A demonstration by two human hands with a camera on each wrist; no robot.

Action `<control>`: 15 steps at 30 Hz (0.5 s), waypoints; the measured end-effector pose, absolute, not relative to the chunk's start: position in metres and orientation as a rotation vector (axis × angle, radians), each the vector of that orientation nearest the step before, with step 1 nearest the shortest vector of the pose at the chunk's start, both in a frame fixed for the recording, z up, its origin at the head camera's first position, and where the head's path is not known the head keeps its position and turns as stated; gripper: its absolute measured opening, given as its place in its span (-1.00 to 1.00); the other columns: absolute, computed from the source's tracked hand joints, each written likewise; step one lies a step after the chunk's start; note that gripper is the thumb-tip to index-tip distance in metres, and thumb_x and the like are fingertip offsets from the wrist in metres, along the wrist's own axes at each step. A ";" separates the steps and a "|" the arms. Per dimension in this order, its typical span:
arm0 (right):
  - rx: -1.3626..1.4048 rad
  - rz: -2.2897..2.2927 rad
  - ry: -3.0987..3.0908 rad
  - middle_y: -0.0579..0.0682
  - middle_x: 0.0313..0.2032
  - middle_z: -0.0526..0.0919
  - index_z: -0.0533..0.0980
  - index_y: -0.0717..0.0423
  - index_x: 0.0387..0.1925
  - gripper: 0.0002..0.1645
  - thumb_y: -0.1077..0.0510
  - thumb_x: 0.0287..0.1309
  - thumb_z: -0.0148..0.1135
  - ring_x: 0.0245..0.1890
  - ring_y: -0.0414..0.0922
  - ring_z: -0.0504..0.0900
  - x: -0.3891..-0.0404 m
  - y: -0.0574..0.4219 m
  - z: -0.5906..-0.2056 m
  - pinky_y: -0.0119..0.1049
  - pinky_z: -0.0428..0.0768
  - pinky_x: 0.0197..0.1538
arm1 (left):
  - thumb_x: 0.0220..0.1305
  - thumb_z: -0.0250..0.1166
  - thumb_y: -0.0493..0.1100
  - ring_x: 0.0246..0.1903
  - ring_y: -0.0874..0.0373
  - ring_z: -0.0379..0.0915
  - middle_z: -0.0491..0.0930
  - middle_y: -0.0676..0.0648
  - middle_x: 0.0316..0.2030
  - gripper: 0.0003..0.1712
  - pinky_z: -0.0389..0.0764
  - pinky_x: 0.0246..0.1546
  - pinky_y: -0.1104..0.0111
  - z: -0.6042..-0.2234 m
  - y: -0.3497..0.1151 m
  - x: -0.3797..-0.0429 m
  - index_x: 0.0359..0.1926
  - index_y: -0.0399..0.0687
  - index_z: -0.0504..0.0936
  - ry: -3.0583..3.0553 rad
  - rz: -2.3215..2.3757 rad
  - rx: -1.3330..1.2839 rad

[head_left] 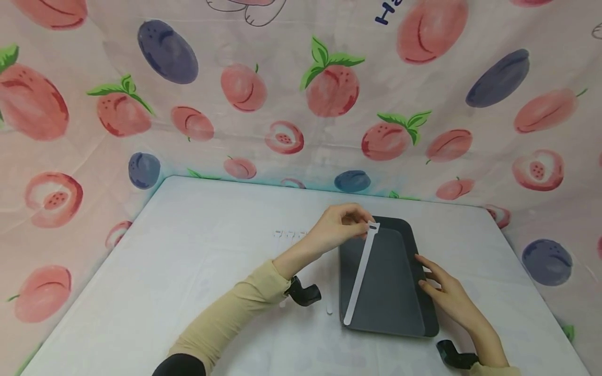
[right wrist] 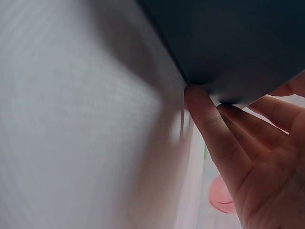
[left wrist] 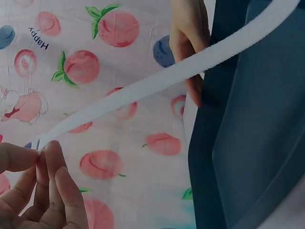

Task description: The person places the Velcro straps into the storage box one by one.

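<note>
My left hand (head_left: 336,230) pinches the slotted white head of a long white strap (head_left: 362,271), like a cable tie. In the left wrist view, the strap (left wrist: 143,93) slants up and right from the fingertips. Seen from the head, it crosses a dark grey rectangular tray (head_left: 385,277), its rounded end near the front left corner. My right hand (head_left: 449,297) touches the tray's right edge with its fingertips. From the right wrist, the fingers of the right hand (right wrist: 248,143) look fairly straight against the tray's dark outer side (right wrist: 228,47).
More white straps (head_left: 289,236) lie on the white table (head_left: 197,250) left of the tray, partly hidden by the left arm. One strap's rounded end (head_left: 329,308) shows beside the tray. A fruit-print cloth (head_left: 282,94) hangs behind the table.
</note>
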State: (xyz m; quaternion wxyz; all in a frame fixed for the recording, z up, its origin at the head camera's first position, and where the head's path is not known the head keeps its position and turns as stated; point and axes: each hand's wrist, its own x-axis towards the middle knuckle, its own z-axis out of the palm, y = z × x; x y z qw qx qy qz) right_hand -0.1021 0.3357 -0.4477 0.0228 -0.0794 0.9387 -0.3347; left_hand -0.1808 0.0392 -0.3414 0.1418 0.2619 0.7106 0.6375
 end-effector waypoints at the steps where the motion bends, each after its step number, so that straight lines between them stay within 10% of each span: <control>1: -0.244 -1.035 2.907 0.27 0.31 0.20 0.09 0.00 0.36 -0.33 0.10 0.25 0.03 0.11 0.31 0.41 -0.102 0.336 -0.448 0.18 0.49 -0.05 | 0.19 0.19 -0.24 -0.47 0.26 0.55 0.56 -0.07 -0.41 -0.84 0.57 -0.32 0.45 -0.342 0.043 -0.181 -0.19 -0.09 0.59 2.048 1.844 0.748; 15: -0.240 -1.053 2.897 0.27 0.30 0.20 0.10 0.04 0.35 -0.34 0.10 0.25 0.02 0.11 0.31 0.41 -0.103 0.335 -0.446 0.19 0.48 -0.03 | 0.19 0.20 -0.25 -0.34 -0.06 0.59 0.60 -0.15 -0.39 -0.80 0.62 -0.27 0.34 -0.334 0.074 -0.186 -0.15 -0.17 0.60 1.939 1.889 0.616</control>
